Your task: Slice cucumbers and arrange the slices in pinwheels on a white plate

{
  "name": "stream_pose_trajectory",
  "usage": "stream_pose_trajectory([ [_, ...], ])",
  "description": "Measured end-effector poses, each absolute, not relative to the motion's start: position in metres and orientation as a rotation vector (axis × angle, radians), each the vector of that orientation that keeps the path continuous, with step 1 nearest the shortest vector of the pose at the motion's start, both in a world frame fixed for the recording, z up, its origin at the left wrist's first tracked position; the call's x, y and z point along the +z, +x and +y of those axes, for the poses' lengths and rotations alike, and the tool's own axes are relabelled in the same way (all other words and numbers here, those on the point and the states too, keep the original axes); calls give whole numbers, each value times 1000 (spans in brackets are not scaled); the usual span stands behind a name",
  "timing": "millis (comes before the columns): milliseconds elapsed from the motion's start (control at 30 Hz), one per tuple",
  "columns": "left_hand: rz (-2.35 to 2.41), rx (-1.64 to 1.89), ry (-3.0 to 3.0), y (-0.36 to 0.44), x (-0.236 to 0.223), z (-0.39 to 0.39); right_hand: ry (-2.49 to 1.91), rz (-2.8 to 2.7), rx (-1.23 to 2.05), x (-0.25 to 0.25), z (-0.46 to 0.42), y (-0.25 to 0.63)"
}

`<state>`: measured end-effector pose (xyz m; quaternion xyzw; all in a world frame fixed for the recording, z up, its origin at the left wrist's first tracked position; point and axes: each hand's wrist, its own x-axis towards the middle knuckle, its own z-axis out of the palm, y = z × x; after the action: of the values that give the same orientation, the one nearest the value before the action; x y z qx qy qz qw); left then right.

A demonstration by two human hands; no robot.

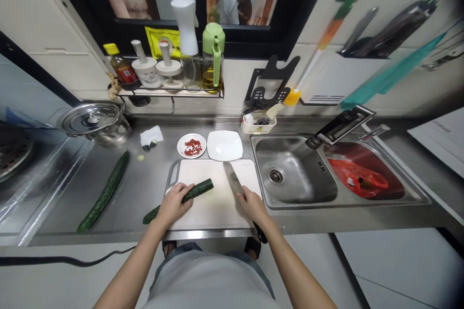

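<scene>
No readable text; print on yellow packet, red bottle label (too small, blurred) illegible.

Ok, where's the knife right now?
In the head view, the knife is in the right hand, over the right part of the cutting board, its tip by the near edge of the square plate.

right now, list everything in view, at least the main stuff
cutting board: one, white, front centre
cucumbers: two, green, one partly on board, one further left
knife: one, grey-bladed, over board
plates: two, white, behind board
pieces: many, red, left plate
lidded pot: one, silver, back left
containers: five, mixed colours, back left
sink: one, silver, right
bag: one, red, in sink
tap: one, dark, over sink
caddy: one, cream, right of plates
left fingers: one set, bare, on cucumber
right fingers: one set, bare, gripping knife
</scene>
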<state>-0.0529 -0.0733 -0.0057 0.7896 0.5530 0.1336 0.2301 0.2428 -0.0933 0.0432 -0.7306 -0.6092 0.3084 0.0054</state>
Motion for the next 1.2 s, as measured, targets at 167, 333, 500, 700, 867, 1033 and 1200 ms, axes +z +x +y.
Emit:
stream_pose_trajectory([
  [167,1438,399,2369,-52,-8,-74,-2234,-2017,954,51,-93,221],
  [333,1419,429,2466,-40,-12,-73,-2206,-2085,939,54,-93,208],
  [500,1425,550,2406,-23,-15,-68,-2215,-2137,936,54,-93,201],
  [700,1398,507,2383,-11,-15,-61,-2200,-2175,910,51,-95,197],
  [867,1304,476,2479,-10,-22,-58,-2210,-2181,879,53,-94,193],
  [1033,1241,573,2546,-11,-33,-59,-2212,-2179,865,58,-93,190],
  [1200,1270,649,2555,-12,-36,-59,-2223,-2195,857,62,-91,190],
])
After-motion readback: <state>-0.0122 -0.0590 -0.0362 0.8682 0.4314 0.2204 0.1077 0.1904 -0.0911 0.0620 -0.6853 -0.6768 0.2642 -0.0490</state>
